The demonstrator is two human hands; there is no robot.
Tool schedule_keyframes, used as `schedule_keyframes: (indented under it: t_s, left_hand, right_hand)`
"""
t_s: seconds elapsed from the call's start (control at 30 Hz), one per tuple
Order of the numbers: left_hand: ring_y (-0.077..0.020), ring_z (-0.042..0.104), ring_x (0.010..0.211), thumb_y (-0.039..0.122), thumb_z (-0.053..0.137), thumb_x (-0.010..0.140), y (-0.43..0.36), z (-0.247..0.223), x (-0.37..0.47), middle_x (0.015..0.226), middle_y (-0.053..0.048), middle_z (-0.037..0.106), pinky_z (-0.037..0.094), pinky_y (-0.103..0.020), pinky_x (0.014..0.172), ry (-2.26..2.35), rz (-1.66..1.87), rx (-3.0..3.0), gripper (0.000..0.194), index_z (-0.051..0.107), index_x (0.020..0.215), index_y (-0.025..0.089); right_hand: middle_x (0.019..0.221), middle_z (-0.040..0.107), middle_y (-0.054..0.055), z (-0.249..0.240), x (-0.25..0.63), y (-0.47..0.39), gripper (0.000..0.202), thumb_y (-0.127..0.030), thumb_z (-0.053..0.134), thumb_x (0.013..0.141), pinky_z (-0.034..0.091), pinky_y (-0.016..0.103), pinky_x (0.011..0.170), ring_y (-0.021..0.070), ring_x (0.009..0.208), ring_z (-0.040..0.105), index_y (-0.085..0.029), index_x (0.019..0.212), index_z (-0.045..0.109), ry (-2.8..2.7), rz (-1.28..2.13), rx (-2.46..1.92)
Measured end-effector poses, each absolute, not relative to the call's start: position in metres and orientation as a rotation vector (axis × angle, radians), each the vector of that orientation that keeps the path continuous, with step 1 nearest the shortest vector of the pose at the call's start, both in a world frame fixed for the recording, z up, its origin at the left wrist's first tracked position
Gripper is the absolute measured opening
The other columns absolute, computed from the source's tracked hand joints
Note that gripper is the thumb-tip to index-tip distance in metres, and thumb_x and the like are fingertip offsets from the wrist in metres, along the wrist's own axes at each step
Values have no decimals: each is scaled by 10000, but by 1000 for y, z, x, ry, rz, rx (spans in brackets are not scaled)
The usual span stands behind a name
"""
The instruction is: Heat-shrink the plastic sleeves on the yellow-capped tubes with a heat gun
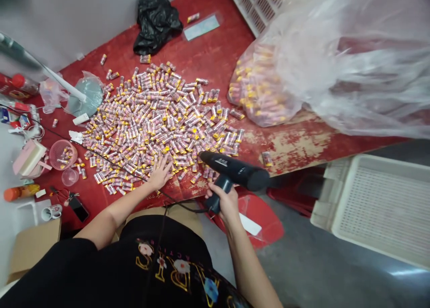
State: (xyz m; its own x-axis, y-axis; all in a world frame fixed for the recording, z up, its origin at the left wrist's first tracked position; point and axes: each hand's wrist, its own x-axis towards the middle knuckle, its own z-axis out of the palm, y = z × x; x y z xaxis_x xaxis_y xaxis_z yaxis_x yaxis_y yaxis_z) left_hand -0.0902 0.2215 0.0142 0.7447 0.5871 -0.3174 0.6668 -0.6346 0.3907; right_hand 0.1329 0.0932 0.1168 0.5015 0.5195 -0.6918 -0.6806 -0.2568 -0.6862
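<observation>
My right hand [224, 199] is wrapped round the handle of a black hair dryer [231, 168]. The dryer's nozzle points left, over the near right part of a wide heap of small tubes [151, 115] with yellow ends and clear wrapping. At the heap's near edge, my left hand [161, 173] lies with fingers spread on the tubes, holding nothing that I can see. The dryer's dark cord runs left from its handle, past my left wrist and across the heap.
A clear plastic bag [265, 84] of similar tubes lies on the red table [215, 44]. White crates stand behind it and at lower right [383, 209]. A black bag [156, 23] sits at the back. At left are a pink basket [63, 155], a phone [79, 208] and a mug [51, 212].
</observation>
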Motion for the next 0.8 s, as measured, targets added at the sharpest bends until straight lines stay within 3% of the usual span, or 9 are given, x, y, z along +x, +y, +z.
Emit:
schedule_keyframes:
  t_s: [0.23, 0.3, 0.37, 0.4, 0.47, 0.57, 0.67, 0.8]
  left_hand:
    - [-314, 130, 1613, 436, 372, 1071, 227, 35, -99, 1692, -135, 310, 127, -604, 1280, 990, -227, 2296, 515, 492, 1516, 207]
    - [-301, 320, 1553, 438, 330, 1083, 233, 42, -103, 1587, -111, 498, 134, -607, 1273, 1003, -226, 2252, 473, 579, 1435, 241]
    - [-266, 602, 1311, 438, 300, 1091, 239, 48, -108, 1285, -91, 730, 218, -561, 1253, 977, -265, 2229, 476, 714, 1215, 237]
    - [-243, 686, 1142, 445, 291, 1092, 242, 51, -110, 1108, -79, 780, 304, -509, 1213, 970, -286, 2225, 509, 749, 1076, 224]
    - [-210, 717, 883, 477, 281, 1089, 247, 56, -117, 886, -68, 774, 461, -386, 1032, 999, -297, 2228, 579, 738, 862, 204]
    - [-199, 686, 773, 521, 267, 1081, 256, 65, -132, 807, -72, 744, 475, -299, 794, 1116, -250, 2242, 626, 690, 747, 202]
    - [-192, 650, 717, 522, 257, 1080, 268, 77, -152, 735, -67, 709, 437, -287, 735, 1269, -200, 2252, 642, 652, 685, 206]
    - [-195, 635, 727, 515, 257, 1078, 285, 91, -176, 776, -75, 722, 415, -283, 701, 1481, -152, 2232, 614, 664, 732, 212]
  right_hand:
    - [567, 549, -82, 115, 144, 125, 544, -288, 902, 495, 477, 229, 453, 98, 469, 521, -224, 832, 480, 201, 902, -1383]
    - [564, 544, -79, 114, 151, 133, 516, -270, 893, 497, 477, 234, 445, 99, 460, 518, -214, 834, 506, 178, 983, -1383]
    - [567, 544, -83, 112, 157, 142, 495, -264, 876, 503, 476, 232, 442, 98, 465, 519, -215, 833, 510, 178, 953, -1376]
    - [575, 549, -85, 111, 160, 146, 490, -266, 865, 504, 478, 229, 445, 95, 471, 517, -219, 833, 505, 192, 884, -1368]
    - [586, 557, -92, 108, 167, 154, 484, -273, 843, 502, 488, 228, 454, 89, 480, 515, -226, 821, 483, 226, 770, -1363]
    - [586, 560, -78, 104, 179, 160, 487, -245, 845, 474, 499, 245, 451, 94, 474, 516, -217, 789, 474, 230, 821, -1381]
    - [581, 552, -63, 103, 194, 171, 497, -223, 865, 450, 479, 246, 430, 100, 469, 514, -204, 771, 486, 188, 882, -1390]
    - [574, 504, -98, 103, 219, 208, 516, -285, 873, 518, 467, 205, 452, 75, 491, 490, -226, 767, 425, 112, 857, -1392]
